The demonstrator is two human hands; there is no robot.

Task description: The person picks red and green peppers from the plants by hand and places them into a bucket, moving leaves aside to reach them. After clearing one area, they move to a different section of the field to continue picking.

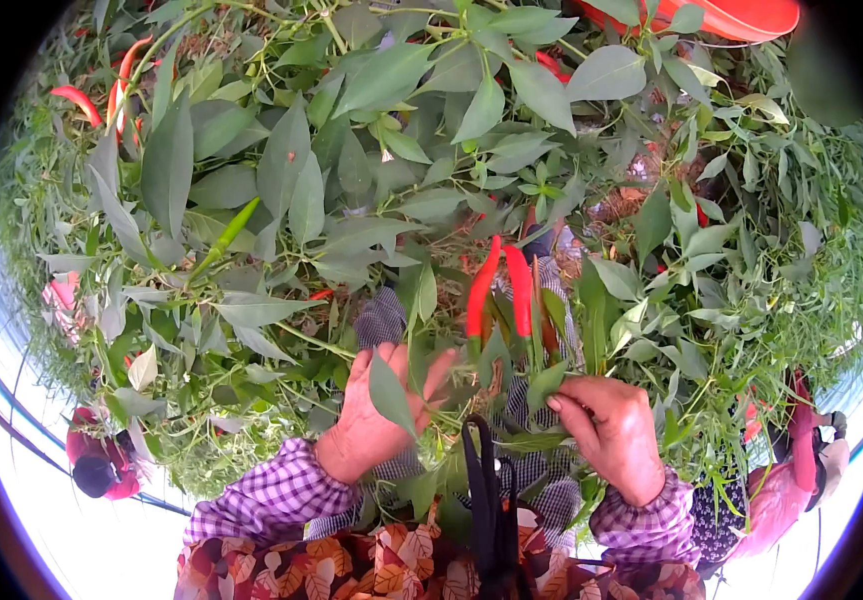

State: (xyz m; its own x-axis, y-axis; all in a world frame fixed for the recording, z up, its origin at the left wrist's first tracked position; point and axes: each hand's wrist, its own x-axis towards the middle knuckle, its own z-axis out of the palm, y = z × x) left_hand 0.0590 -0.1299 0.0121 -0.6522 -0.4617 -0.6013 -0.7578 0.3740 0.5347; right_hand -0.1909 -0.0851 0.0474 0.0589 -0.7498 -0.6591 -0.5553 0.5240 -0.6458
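Two long red peppers (483, 290) hang close together among the leaves, in front of and between my hands, with green peppers beside them. My left hand (383, 400) is raised to the left of them, palm up and fingers spread, partly behind a leaf. On the right, my right hand (606, 425) has its thumb and forefinger pinched at the edge of a green leaf (548, 382); whether anything else is between the fingertips is hidden.
Dense pepper plants surround my hands. More red peppers (77, 103) hang at the upper left. A red-orange container (741, 18) stands at the top right. Other people are at the lower left (103, 455) and lower right (781, 495). A dark strap (488, 490) hangs in front of my body.
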